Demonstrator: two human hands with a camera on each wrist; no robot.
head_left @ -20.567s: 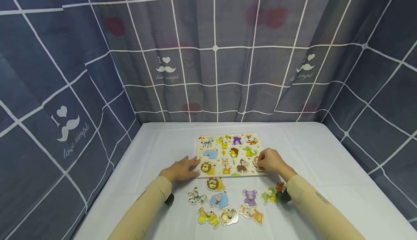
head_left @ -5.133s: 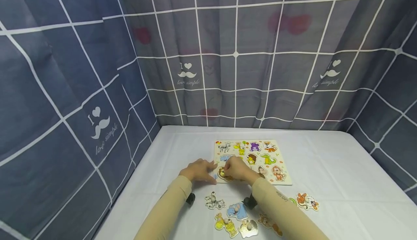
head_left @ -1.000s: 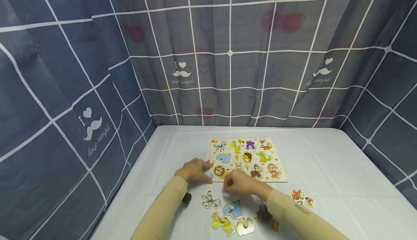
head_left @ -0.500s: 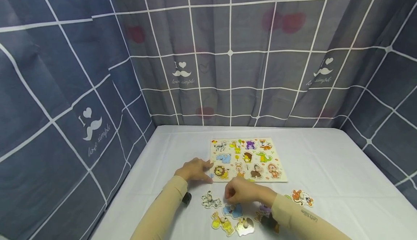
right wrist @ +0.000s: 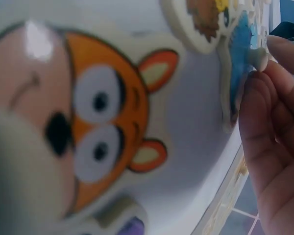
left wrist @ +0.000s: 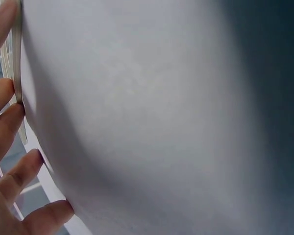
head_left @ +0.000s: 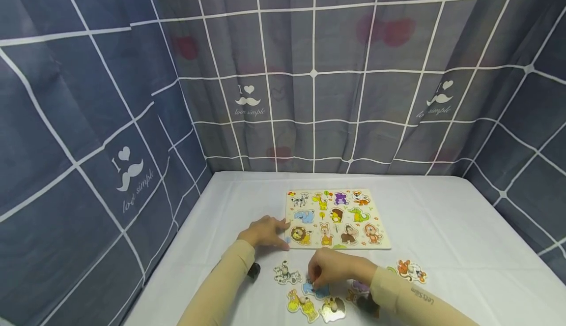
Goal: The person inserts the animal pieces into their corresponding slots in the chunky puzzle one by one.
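The animal puzzle board [head_left: 384, 244] lies on the white table. At its left edge rests my left hand [head_left: 264, 231], fingers spread, fingertips touching the side of the board; the left wrist view shows those fingers [left wrist: 7, 132] along the edge. My right hand [head_left: 338, 266] is in front of the board, over the blue elephant puzzle piece [head_left: 319, 290]. In the right wrist view, the thumb and a finger pinch the round knob [right wrist: 258, 58] of that elephant piece, which appears to lie on the table. The hand hides part of the piece.
Loose knobbed pieces lie around: zebra [head_left: 287, 273], giraffe [head_left: 302, 306], hedgehog [head_left: 332, 310] and tiger [head_left: 411, 271]. The right sleeve partly covers a purple piece [head_left: 360, 285] and a green one [head_left: 391, 269]. A brown-orange piece [right wrist: 108, 107] looms close in the right wrist view.
Over the last second my right hand has come down from the board's front edge to the elephant piece and pinched its knob. The loose lion seen earlier has left its spot. The left hand stays put.
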